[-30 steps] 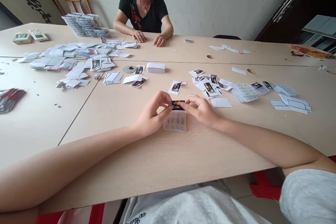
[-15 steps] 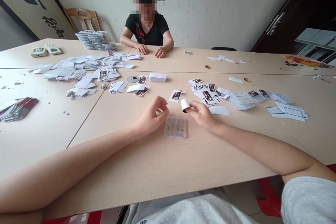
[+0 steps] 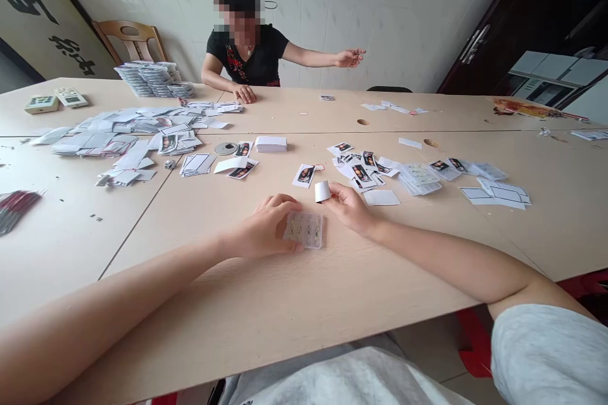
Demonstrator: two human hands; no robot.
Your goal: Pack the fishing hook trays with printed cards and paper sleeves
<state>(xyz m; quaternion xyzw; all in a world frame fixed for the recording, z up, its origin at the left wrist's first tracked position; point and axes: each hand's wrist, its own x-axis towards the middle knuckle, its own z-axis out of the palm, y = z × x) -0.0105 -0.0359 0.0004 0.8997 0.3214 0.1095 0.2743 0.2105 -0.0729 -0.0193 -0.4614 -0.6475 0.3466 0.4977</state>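
Observation:
A small clear plastic box lies flat on the table in front of me, with several hooked, lure-like pieces in its compartments. My left hand grips the box from its left side, fingers at the far edge and thumb at the near edge. Just beyond the box's far right corner, my right hand pinches a curled white sticker with a dark underside. Its fingers are closed, and the sticker is held above the tabletop.
Printed cards lie scattered beyond my right hand, beside more clear boxes. At left spreads a heap of white packets, near a tape roll and a paper stack. A person sits opposite.
My left hand has come down and taken hold of the box's left side. My right hand still holds the curled sticker. The person opposite has stretched one arm out sideways. The view has shifted slightly.

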